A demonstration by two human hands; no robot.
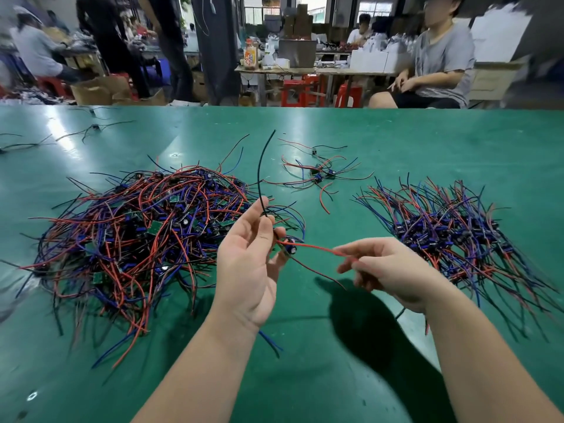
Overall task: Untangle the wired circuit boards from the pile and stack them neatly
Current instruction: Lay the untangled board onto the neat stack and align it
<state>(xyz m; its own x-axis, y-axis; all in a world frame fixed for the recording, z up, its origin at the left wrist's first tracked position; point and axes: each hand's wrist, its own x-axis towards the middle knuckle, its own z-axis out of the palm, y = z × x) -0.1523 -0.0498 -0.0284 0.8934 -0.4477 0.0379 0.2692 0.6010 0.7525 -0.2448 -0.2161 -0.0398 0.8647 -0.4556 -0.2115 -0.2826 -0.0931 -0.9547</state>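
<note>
A big tangled pile (143, 236) of small circuit boards with red, blue and black wires lies at the left of the green table (396, 141). My left hand (253, 264), held above the table, pinches one wired board (288, 242) by its black wire, which curves upward. My right hand (387, 270) pinches the red wire (317, 247) of that same board, stretched between both hands. A combed-out stack of boards (451, 236) with wires fanned outward lies at the right.
A small cluster of a few wired boards (319, 175) lies behind my hands at mid-table. Loose black-wired pieces (94, 128) sit at the far left. A seated person (433, 65) is beyond the table's far edge, with benches and red stools behind.
</note>
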